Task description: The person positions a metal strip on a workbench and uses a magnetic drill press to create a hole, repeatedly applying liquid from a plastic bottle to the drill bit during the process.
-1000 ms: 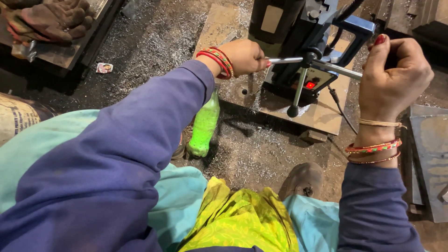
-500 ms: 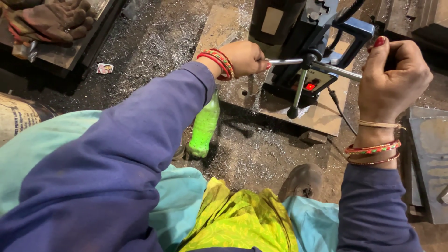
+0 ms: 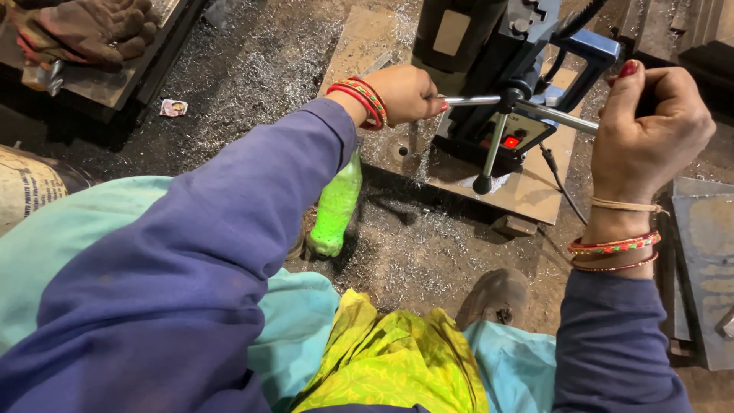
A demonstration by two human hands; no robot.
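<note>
A black and blue magnetic drill press [image 3: 489,69] stands on a rusty steel plate [image 3: 527,191] on the floor. Its feed handle has three metal spokes. My left hand [image 3: 405,92] is closed around the left spoke [image 3: 466,100]. My right hand [image 3: 650,126] grips the end of the right spoke [image 3: 566,118], the thumb raised. The third spoke [image 3: 489,157] hangs down, ending in a black knob. A red light [image 3: 511,141] glows on the drill's panel. A green plastic bottle [image 3: 335,206] lies on the floor under my left forearm.
Metal shavings cover the floor around the plate. Worn work gloves [image 3: 84,27] lie on a platform at top left. A grey metal plate [image 3: 707,268] lies at the right edge. My shoe [image 3: 493,294] rests near the steel plate. A black cable [image 3: 558,180] runs from the drill.
</note>
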